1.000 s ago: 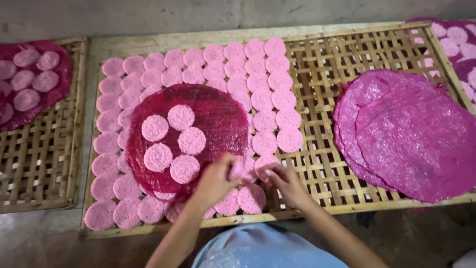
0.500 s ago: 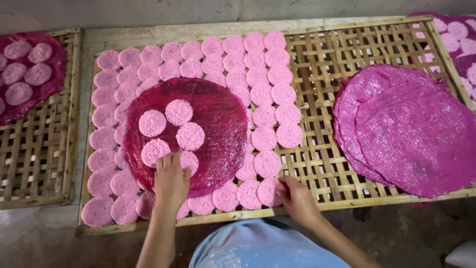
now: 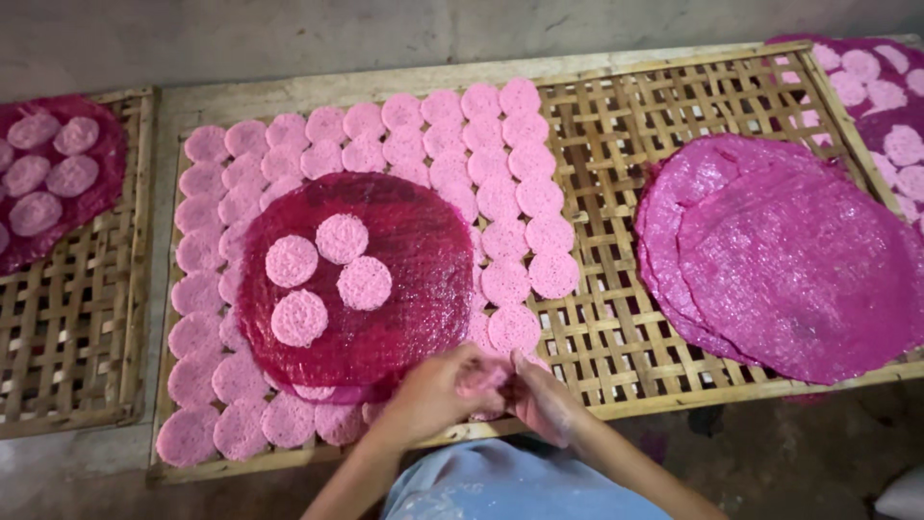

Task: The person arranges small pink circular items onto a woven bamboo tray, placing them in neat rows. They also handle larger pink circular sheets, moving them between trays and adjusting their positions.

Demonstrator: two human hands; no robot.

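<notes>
Head view: hands meet over a pink disc

I see my left hand (image 3: 428, 395) and right hand (image 3: 541, 400) both pinching one small pink disc (image 3: 478, 378) between them, at five o'clock from the dark red sheet (image 3: 385, 279) on the bamboo rack (image 3: 616, 327).

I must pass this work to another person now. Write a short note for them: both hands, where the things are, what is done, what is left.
Left hand and right hand meet at the rack's near edge, together holding one small pink disc.
The large dark red sheet lies on the bamboo rack, over rows of pink discs; four loose discs sit on top of it.
Done: the rack's left half is filled with discs.
Left: the rack's middle is bare; a stack of magenta sheets lies on its right end.
</notes>
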